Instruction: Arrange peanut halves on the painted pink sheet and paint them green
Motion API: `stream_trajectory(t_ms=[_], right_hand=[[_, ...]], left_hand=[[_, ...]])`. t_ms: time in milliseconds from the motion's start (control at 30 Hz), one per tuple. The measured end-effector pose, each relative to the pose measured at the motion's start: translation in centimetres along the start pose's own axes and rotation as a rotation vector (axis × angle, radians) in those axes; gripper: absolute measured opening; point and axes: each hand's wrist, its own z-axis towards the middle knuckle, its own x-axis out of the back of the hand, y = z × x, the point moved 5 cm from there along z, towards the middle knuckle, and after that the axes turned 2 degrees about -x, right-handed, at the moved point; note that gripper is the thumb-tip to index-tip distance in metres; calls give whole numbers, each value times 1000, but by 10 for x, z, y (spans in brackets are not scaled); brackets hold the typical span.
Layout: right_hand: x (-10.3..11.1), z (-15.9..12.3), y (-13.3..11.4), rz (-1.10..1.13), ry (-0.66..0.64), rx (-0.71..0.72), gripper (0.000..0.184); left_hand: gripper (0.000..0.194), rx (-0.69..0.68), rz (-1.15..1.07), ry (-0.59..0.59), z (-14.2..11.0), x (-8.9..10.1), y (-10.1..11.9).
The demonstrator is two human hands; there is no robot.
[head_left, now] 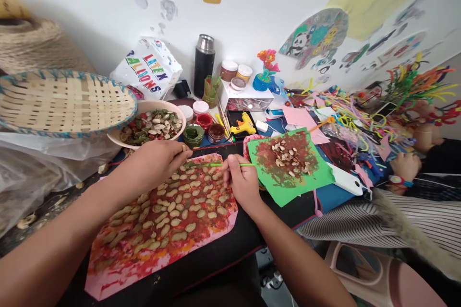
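My right hand (242,180) is closed around a thin green paintbrush (216,165), its bristle end reaching left over the far edge of a painted sheet. That pink sheet (99,285), smeared red, orange and brown, lies before me with rows of peanuts (173,206) on it. Above the sheet's far left part, my left hand (163,160) pinches a small tan piece that looks like a peanut; the fingers partly hide it. Open paint jars stand just beyond: a green one (193,135), a red one (204,121) and a brown one (216,133).
A bowl of shells (183,127) and a woven basket (65,100) sit left. Behind stand a black flask (204,67) and a yellow glue gun (244,124). Right are a green sheet with shells (284,196), pipe cleaners (363,124) and another person's hand (405,168).
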Motion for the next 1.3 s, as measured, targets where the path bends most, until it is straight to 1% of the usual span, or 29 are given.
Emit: stream_trajectory(t_ms=[133, 233, 300, 433, 600, 767, 867, 967, 1100, 1300], right_hand=[[20, 0, 0, 4, 86, 2, 77], [26, -1, -2, 13, 107, 11, 78], [26, -2, -3, 18, 112, 6, 77], [21, 1, -2, 36, 100, -4, 77], [18, 4, 0, 42, 89, -7, 78], [27, 4, -6, 33, 134, -2, 77], [35, 1, -10, 33, 150, 5, 75], [40, -5, -11, 28, 151, 9, 77], [42, -9, -9, 23, 145, 5, 80], [40, -6, -4, 28, 150, 1, 80]], left_hand=[[56, -34, -23, 26, 0, 0, 1], [58, -55, -79, 47, -2, -2, 6], [59, -85, -134, 52, -2, -4, 10], [59, -156, -216, 26, -1, -11, 19], [59, -178, -251, 46, 4, -24, 18], [58, -134, -217, 46, 7, -31, 10], [59, -124, -207, 43, 7, -28, 9], [64, -99, -212, 79, 5, -22, 7], [69, -66, -208, 121, 5, -22, 4], [70, -92, -204, 115, 8, -30, 5]])
